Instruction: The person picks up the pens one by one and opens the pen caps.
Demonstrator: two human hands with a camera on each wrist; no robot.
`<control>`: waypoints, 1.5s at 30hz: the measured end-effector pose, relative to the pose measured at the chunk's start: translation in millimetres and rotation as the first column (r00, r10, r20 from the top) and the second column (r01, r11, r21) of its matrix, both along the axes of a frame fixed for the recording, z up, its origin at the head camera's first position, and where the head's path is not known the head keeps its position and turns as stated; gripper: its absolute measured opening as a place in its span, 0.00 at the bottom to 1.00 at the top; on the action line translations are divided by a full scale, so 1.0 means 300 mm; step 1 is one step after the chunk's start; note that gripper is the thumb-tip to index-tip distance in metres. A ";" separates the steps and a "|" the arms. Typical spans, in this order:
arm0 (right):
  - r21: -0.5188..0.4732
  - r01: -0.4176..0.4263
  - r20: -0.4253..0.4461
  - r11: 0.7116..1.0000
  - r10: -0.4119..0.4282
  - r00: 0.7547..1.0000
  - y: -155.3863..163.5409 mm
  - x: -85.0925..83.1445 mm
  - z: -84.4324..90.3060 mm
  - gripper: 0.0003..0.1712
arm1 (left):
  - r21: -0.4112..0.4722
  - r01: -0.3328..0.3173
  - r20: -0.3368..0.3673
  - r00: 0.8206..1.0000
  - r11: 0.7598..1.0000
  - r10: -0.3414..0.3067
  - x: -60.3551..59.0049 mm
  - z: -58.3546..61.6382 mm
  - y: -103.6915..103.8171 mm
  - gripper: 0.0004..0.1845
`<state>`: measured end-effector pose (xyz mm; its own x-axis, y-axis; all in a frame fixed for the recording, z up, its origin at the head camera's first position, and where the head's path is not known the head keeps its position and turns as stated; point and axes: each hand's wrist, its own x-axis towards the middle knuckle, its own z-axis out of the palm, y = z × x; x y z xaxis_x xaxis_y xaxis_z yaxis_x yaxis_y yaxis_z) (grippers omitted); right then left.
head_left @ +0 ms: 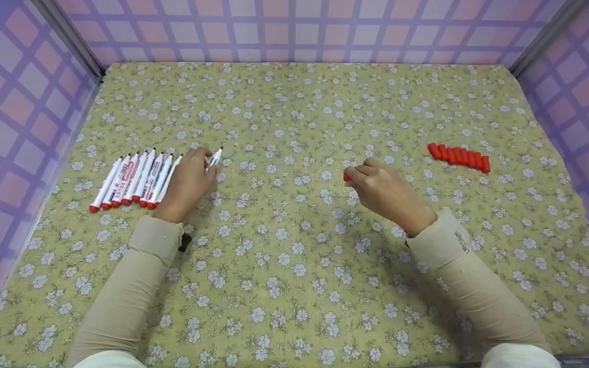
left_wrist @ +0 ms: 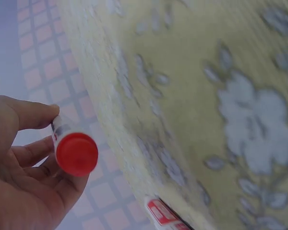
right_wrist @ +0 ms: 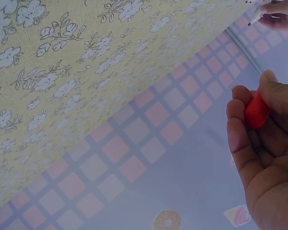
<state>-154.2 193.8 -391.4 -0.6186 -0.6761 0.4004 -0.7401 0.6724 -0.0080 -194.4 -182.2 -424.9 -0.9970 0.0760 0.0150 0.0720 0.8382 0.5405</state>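
Observation:
My left hand pinches an uncapped white marker beside a row of other markers. Its red end faces the camera in the left wrist view, with thumb and fingers round the barrel. Several uncapped white markers lie side by side on the cloth at the left, dark tips pointing away, red ends toward me. Over the middle right, my right hand holds a red marker cap between thumb and fingertips. Farther right, several red caps lie in a slanting row on the cloth.
A yellow floral cloth covers the table. Checkered purple and pink panels wall it at the back and both sides, with grey posts at the corners. Between the markers and the caps lies a wide stretch of cloth.

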 end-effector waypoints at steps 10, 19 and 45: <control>0.013 0.006 -0.007 1.000 -0.006 1.000 -0.001 0.007 0.001 0.03 | -0.070 -0.064 0.017 0.998 0.995 0.065 -0.001 -0.002 -0.084 0.17; 0.018 -0.006 -0.023 1.000 0.006 1.000 0.005 0.004 -0.012 0.03 | -0.086 -0.089 0.031 0.995 0.992 0.092 0.004 -0.009 -0.127 0.14; -0.018 -0.011 0.042 1.000 0.012 0.999 0.006 0.005 -0.016 0.03 | -0.086 -0.093 0.115 0.988 0.992 0.103 -0.004 -0.007 -0.178 0.08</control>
